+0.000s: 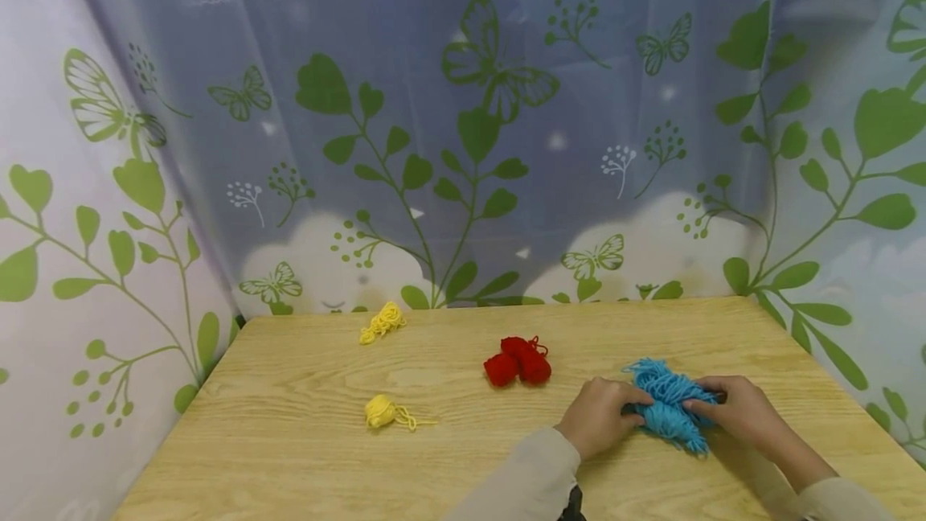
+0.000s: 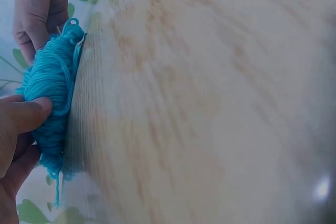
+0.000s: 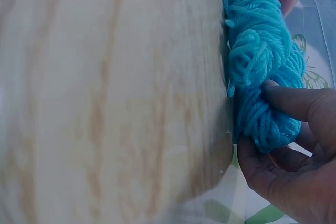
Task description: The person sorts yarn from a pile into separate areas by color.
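Observation:
Two bundles of blue yarn (image 1: 669, 404) lie side by side and touching at the right of the table in the head view. My left hand (image 1: 599, 416) pinches the left end of the nearer bundle, its thumb on the strands (image 2: 52, 77) in the left wrist view. From the right, my right hand (image 1: 745, 412) grips the other bundle, thumb on top and fingers curled beneath it, as the right wrist view shows on the blue strands (image 3: 268, 121). Loose loops stick out at the bundles' ends.
Red yarn bundles (image 1: 517, 362) lie in a cluster at mid-table, left of the hands. A small yellow yarn ball (image 1: 379, 412) with a loose tail sits farther left. Another yellow yarn bundle (image 1: 383, 322) is near the back edge of the wooden table (image 1: 289, 392). A patterned curtain (image 1: 405, 135) hangs behind.

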Motion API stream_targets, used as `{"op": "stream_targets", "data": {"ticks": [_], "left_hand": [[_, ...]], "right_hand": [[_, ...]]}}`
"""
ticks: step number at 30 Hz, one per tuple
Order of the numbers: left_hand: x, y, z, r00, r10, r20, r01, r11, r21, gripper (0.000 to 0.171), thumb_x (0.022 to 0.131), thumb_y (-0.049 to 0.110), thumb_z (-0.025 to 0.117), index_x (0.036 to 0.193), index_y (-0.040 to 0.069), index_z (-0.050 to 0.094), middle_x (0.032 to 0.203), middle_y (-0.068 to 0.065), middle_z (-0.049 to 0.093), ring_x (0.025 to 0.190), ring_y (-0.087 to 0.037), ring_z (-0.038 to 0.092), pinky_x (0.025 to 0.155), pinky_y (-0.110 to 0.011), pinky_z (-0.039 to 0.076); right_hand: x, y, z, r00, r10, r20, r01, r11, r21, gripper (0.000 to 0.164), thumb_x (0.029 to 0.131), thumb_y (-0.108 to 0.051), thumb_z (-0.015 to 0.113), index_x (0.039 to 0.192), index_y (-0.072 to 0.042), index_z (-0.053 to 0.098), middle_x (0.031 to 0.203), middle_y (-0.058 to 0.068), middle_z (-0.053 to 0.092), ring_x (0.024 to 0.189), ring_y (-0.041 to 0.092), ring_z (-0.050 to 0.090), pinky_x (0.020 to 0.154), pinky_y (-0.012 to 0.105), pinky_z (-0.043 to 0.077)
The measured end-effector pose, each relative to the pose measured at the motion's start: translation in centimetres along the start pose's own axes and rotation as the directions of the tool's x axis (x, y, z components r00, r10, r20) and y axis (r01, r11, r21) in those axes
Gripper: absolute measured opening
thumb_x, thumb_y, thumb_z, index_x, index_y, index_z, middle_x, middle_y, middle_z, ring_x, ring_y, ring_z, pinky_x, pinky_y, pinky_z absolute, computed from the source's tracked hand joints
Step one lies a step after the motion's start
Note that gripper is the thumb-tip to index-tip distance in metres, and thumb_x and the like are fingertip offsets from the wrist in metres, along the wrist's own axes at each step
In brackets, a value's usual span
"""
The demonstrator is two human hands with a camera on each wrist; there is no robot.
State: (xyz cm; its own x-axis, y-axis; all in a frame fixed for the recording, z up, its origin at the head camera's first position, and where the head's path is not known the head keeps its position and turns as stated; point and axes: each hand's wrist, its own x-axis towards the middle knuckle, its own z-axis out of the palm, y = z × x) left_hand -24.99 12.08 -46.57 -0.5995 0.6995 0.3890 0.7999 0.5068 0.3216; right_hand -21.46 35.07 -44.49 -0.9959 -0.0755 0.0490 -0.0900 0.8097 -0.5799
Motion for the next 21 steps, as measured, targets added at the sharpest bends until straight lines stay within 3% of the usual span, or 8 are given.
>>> {"op": "stream_targets", "data": {"ticks": [7,15,17,18,20,21], "left_hand": [[-0.2,-0.8,-0.4,1.000,0.004,0.016,-0.003,1.000,-0.026,0.034,0.084,0.027,0.074,0.118,0.023,0.070,0.114,0.015,0.067,0.108,0.006,0.057,0.089,-0.007,0.042],[-0.8,-2.8,-3.4,0.994,-0.101,0.037,0.104,0.987,-0.123,0.040,0.084,0.023,0.074,0.123,0.019,0.067,0.120,0.009,0.065,0.109,-0.001,0.060,0.088,-0.013,0.047],[-1.2,-3.6,-4.5,0.988,-0.148,0.035,0.152,0.975,-0.165,0.041,0.084,0.022,0.075,0.124,0.017,0.067,0.122,0.006,0.065,0.099,0.000,0.064,0.086,-0.013,0.047],[-1.4,-4.1,-5.1,0.983,-0.180,0.043,0.185,0.963,-0.195,0.042,0.084,0.022,0.075,0.125,0.016,0.066,0.115,0.002,0.069,0.087,0.000,0.066,0.078,-0.013,0.049],[-2.0,-5.1,-6.4,0.972,-0.231,0.037,0.233,0.944,-0.235,0.045,0.084,0.022,0.075,0.127,0.016,0.064,0.115,-0.002,0.069,0.059,-0.003,0.059,0.060,-0.012,0.045],[-2.3,-5.6,-7.0,0.967,-0.253,0.028,0.252,0.936,-0.246,0.046,0.084,0.022,0.075,0.128,0.016,0.064,0.114,-0.004,0.069,0.055,-0.004,0.055,0.057,-0.012,0.042]], "right_hand": [[0.0,0.1,0.0,1.000,0.002,0.000,-0.002,1.000,-0.003,0.045,0.086,-0.026,0.072,0.112,0.011,0.065,0.110,0.027,0.065,0.095,0.040,0.063,0.076,0.050,0.053],[0.1,0.0,0.0,1.000,0.015,0.009,-0.015,1.000,-0.007,0.046,0.086,-0.026,0.072,0.113,0.011,0.064,0.112,0.029,0.063,0.096,0.042,0.061,0.077,0.051,0.052],[0.0,0.0,0.0,1.000,0.013,0.006,-0.013,1.000,-0.011,0.045,0.086,-0.026,0.072,0.112,0.010,0.064,0.112,0.028,0.064,0.096,0.041,0.062,0.077,0.051,0.052],[0.0,0.0,0.0,1.000,0.012,0.006,-0.012,1.000,-0.010,0.045,0.086,-0.026,0.072,0.112,0.010,0.065,0.111,0.028,0.064,0.096,0.041,0.062,0.077,0.051,0.052],[0.0,0.0,0.0,1.000,0.009,0.004,-0.009,1.000,-0.013,0.045,0.086,-0.026,0.072,0.112,0.010,0.065,0.111,0.028,0.064,0.095,0.041,0.062,0.077,0.051,0.052],[0.0,-0.1,0.0,1.000,0.007,0.002,-0.007,1.000,-0.015,0.045,0.086,-0.026,0.072,0.112,0.010,0.065,0.111,0.028,0.064,0.096,0.041,0.062,0.077,0.052,0.052]]}}
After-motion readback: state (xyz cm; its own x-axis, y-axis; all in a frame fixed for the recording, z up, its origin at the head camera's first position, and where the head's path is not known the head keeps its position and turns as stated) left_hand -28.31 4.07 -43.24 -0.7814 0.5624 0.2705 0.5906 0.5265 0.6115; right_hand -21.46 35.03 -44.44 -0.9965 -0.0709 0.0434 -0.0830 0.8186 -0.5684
